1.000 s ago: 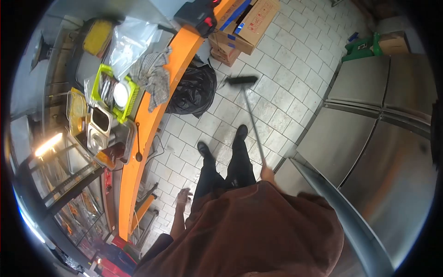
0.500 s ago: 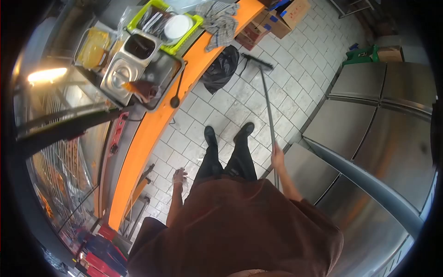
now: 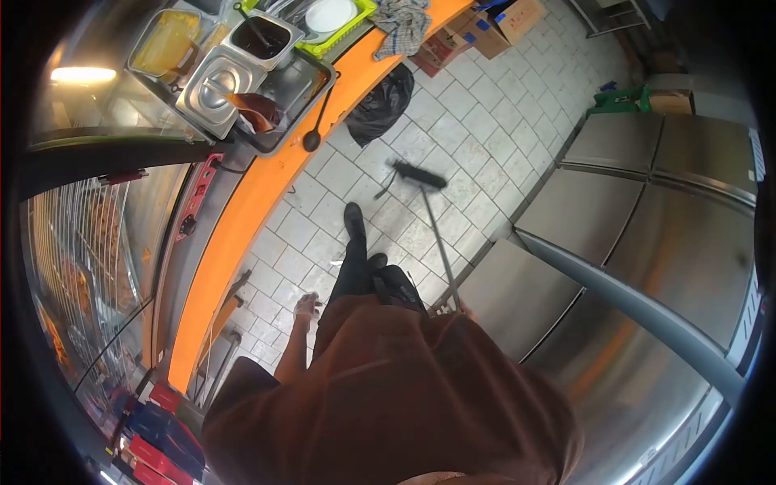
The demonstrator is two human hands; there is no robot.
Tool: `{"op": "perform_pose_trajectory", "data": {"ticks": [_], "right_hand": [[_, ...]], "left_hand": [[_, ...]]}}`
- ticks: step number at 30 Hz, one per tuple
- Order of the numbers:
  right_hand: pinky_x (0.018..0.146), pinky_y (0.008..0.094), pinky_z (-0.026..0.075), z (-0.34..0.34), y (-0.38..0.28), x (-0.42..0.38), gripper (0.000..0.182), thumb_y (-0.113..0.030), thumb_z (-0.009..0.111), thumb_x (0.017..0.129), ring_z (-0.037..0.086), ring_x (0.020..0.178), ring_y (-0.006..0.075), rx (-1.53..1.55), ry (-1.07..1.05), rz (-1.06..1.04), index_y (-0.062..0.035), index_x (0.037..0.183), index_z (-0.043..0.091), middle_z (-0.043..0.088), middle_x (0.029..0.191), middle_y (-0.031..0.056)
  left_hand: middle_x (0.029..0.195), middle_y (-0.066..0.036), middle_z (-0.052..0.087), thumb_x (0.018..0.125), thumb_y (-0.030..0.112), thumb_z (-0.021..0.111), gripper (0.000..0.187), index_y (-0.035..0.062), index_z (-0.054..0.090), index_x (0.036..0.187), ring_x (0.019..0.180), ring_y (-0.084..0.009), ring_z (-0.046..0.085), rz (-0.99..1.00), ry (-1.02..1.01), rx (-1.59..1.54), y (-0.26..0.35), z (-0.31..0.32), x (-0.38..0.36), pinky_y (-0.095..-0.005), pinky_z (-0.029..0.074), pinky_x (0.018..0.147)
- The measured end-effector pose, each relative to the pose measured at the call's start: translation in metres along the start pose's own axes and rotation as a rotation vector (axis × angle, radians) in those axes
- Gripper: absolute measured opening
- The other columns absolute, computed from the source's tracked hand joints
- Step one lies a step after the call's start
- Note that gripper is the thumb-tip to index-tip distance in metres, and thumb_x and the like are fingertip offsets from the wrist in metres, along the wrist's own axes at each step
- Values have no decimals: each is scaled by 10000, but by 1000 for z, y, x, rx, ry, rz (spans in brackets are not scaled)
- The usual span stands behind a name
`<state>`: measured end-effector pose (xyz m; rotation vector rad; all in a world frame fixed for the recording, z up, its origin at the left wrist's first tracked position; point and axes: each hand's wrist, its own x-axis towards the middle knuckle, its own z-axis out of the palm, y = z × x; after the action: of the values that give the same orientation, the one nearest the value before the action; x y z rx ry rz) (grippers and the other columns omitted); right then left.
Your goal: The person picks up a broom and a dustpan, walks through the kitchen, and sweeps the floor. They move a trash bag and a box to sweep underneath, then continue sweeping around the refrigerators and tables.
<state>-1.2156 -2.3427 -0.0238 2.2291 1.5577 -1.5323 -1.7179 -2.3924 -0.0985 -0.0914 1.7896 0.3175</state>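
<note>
A long-handled broom [image 3: 421, 175] lies with its dark head on the tiled floor [image 3: 477, 162], ahead of the feet. Its pole runs back to my right hand [image 3: 464, 312], which grips it and is largely hidden behind the brown garment [image 3: 404, 380]. On the other side, my left hand [image 3: 307, 305] hangs low over the floor in what looks like a clear glove, fingers apart and holding nothing. One dark shoe [image 3: 353, 220] is forward of the other.
An orange counter edge [image 3: 230, 242] curves along the left, bearing metal food pans [image 3: 212, 90] and a black ladle [image 3: 312, 139]. A black bag [image 3: 380, 105] sits on the floor beside it. Cardboard boxes [image 3: 485, 34] stand beyond. Steel cabinets [image 3: 578, 214] line the right.
The broom head has come closer to the feet and my right hand has drawn back toward the body. One foot is now behind the other. The view has shifted slightly.
</note>
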Motion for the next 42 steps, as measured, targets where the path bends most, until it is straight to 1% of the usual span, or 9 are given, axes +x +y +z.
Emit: {"op": "perform_pose_trajectory", "data": {"ticks": [8, 9, 13, 17, 28, 29, 38, 41, 42], "right_hand": [[889, 308, 420, -59, -124, -61, 429, -217, 377, 957, 575, 1024, 221, 180, 51, 332, 46, 1293, 420, 590, 1124, 201], [382, 235, 322, -64, -129, -31, 408, -225, 421, 957, 372, 428, 51, 346, 176, 135, -15, 1307, 444, 408, 517, -52], [395, 349, 432, -91, -33, 230, 448, -269, 374, 952, 553, 430, 247, -330, 648, -584, -7, 1314, 403, 563, 570, 148], [714, 479, 498, -130, -136, 338, 367, -181, 377, 884, 605, 869, 414, -183, 273, -29, 18, 1178, 470, 600, 921, 285], [651, 370, 483, -92, 43, 24, 379, -207, 449, 915, 579, 639, 292, 274, -373, 11, -66, 1263, 495, 591, 724, 227], [660, 378, 483, -99, 56, 14, 380, -206, 448, 913, 585, 664, 303, 322, -381, -28, -72, 1266, 492, 593, 741, 232], [771, 425, 474, -207, 61, 51, 401, -209, 423, 910, 616, 902, 372, -66, -111, -172, -95, 1294, 454, 600, 950, 280], [479, 384, 486, -194, 79, 167, 393, -239, 457, 890, 589, 477, 272, -177, 492, -582, -29, 1222, 480, 607, 676, 168], [544, 407, 495, -244, 7, 155, 322, -246, 444, 889, 604, 535, 302, 61, 103, -243, -8, 1093, 520, 617, 717, 193]], "left_hand": [[804, -80, 645, 846, 391, 545, 359, 75, 578, 1013, 584, -147, 532, 207, -144, 33, 30, 30, 25, -300, 451, 537], [810, -74, 644, 845, 393, 539, 361, 78, 570, 1021, 573, -150, 532, 320, -157, -16, 31, 31, 29, -304, 455, 535], [809, -64, 637, 869, 371, 497, 338, 79, 563, 1026, 555, -122, 515, 322, -57, -27, 76, 34, -21, -273, 447, 524], [791, -48, 614, 868, 376, 512, 333, 81, 571, 1009, 574, -106, 498, 391, 62, -168, 40, 28, -59, -249, 423, 523], [1105, -99, 587, 925, 250, 441, 290, 85, 500, 1156, 757, -214, 570, -174, 32, -126, -158, 118, -82, -331, 479, 641], [1042, -103, 623, 907, 272, 468, 296, 84, 531, 1127, 713, -183, 580, 356, 26, 674, -173, 113, -68, -320, 478, 589], [699, -33, 616, 867, 301, 551, 258, 77, 592, 989, 560, -132, 524, 572, 361, 356, -19, 164, -99, -297, 423, 517], [697, 3, 566, 905, 243, 535, 201, 54, 573, 963, 583, -120, 505, 957, 527, 794, 34, 170, -73, -280, 431, 569], [715, 16, 556, 915, 226, 530, 185, 51, 566, 960, 591, -114, 497, 1008, 441, 688, 60, 181, -79, -273, 435, 585]]}}
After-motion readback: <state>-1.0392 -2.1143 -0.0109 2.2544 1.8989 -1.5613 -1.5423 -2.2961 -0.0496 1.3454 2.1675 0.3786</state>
